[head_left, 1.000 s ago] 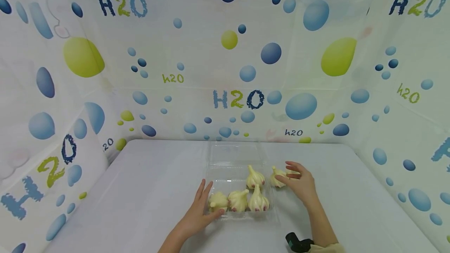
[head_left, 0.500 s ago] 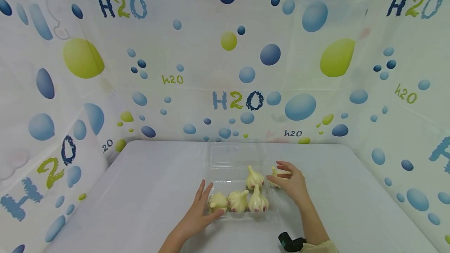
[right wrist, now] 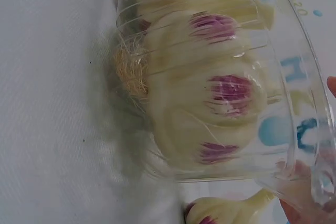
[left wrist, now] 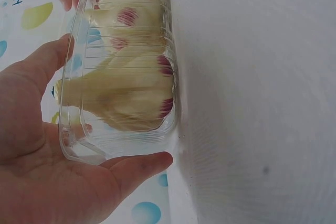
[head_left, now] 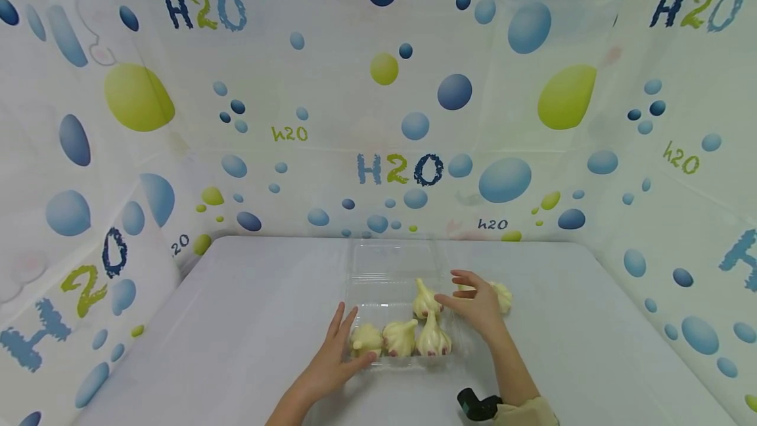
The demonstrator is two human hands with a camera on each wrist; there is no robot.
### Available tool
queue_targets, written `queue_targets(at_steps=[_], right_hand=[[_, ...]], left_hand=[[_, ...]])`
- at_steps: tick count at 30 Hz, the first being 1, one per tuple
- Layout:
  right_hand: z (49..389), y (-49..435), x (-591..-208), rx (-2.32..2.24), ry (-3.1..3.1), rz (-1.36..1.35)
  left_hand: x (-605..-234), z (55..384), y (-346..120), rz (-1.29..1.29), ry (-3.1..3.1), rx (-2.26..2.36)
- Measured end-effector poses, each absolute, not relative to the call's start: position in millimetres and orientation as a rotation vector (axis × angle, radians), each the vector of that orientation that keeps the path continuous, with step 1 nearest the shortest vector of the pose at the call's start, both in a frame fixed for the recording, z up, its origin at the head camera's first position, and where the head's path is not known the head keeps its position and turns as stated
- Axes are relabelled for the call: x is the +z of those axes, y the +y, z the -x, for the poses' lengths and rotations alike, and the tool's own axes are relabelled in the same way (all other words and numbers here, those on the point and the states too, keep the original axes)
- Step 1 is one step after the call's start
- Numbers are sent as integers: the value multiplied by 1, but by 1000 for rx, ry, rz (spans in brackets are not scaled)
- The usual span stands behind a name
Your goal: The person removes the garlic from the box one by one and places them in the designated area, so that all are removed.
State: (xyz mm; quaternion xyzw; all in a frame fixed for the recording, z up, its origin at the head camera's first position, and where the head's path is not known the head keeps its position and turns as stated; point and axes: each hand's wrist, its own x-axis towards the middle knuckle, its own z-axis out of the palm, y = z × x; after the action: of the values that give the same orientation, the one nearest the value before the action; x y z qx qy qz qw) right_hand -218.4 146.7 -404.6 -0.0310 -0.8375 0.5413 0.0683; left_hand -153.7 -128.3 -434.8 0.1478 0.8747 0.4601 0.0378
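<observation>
We see a clear plastic box (head_left: 378, 313) on the white table (head_left: 254, 307), its lid (head_left: 395, 260) laid back toward the far edge. Four garlic bulbs (head_left: 400, 338) sit inside: three along the near wall, and a rear bulb (head_left: 424, 301) behind the rightmost. The left hand (head_left: 332, 359) is spread around the box's near left corner, fingers along the left side, thumb at the near side. The right hand (head_left: 478, 306) is spread at the box's right side, fingers parted and thumb toward the rear bulb; we cannot tell whether the thumb touches it. Outside the box, a loose bulb (head_left: 504, 297) rests on the table to the right, partly hidden by the right hand. We note a patterned backdrop (head_left: 331, 64) behind the table.
</observation>
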Motion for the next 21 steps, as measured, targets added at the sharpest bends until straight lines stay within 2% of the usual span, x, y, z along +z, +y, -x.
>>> queue_targets(at_steps=[21], right_hand=[[223, 122, -408, 1553, -2574, -16]], left_hand=[[-437, 155, -129, -449, 2675, 1409]])
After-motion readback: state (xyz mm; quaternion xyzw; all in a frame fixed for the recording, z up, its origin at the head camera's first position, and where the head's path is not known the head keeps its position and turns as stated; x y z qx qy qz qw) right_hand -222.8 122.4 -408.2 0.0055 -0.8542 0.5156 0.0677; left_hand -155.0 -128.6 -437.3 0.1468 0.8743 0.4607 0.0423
